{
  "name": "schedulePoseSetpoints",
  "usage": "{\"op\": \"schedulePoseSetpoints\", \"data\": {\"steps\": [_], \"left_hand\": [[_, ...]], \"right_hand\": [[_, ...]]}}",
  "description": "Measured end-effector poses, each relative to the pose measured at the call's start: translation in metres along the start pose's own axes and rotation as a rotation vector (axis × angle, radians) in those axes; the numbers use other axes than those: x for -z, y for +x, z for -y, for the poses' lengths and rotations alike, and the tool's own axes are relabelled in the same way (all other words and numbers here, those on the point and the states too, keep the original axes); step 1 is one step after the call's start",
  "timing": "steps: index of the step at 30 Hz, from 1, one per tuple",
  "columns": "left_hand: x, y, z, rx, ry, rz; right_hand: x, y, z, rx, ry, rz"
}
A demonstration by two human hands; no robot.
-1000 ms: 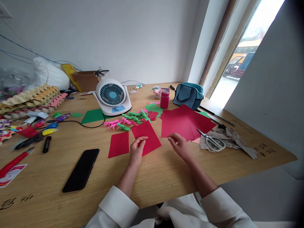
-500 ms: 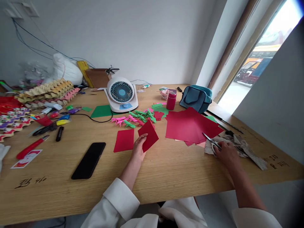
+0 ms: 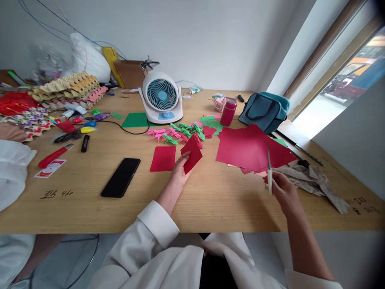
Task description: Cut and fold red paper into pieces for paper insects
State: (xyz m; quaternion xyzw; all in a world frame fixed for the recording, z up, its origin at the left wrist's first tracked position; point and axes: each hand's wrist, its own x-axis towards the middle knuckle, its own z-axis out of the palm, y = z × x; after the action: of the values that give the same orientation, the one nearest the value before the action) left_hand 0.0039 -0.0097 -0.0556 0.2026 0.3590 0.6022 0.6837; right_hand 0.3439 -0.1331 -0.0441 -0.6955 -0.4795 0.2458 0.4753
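From the head camera, the left hand (image 3: 179, 171) pinched a small red paper sheet (image 3: 191, 153) by its lower edge, lifting it tilted just above the bench (image 3: 216, 202). A second red rectangle (image 3: 163, 158) lay flat just beside it. The right hand (image 3: 282, 190) gripped scissors (image 3: 269, 173), blades pointing up, near the front edge of a red paper stack (image 3: 251, 146), beside a crumpled cloth (image 3: 314, 181).

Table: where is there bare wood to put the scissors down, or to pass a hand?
Bare wood runs along the near edge of the table, between the left hand with red paper and the right hand with the scissors. Another patch lies left of the black phone. Crowded: the paper scraps before the fan, the red sheets, the pens.
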Motion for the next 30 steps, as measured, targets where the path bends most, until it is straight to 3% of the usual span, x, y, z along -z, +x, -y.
{"op": "schedulePoseSetpoints", "data": {"steps": [6,11,19,30], "left_hand": [[-0.003,-0.006,-0.004,-0.002,-0.014,-0.002],[-0.002,-0.002,-0.007,-0.018,0.025,-0.033],[0.008,0.013,-0.004,-0.114,0.018,0.026],[0.015,0.021,-0.002,-0.187,0.046,0.063]], "right_hand": [[-0.091,-0.022,0.072,-0.012,0.589,0.633],[-0.131,-0.027,0.078,0.003,0.836,0.932],[-0.133,-0.036,0.069,-0.036,0.884,1.072],[-0.129,-0.040,0.074,-0.061,0.824,1.065]]}}
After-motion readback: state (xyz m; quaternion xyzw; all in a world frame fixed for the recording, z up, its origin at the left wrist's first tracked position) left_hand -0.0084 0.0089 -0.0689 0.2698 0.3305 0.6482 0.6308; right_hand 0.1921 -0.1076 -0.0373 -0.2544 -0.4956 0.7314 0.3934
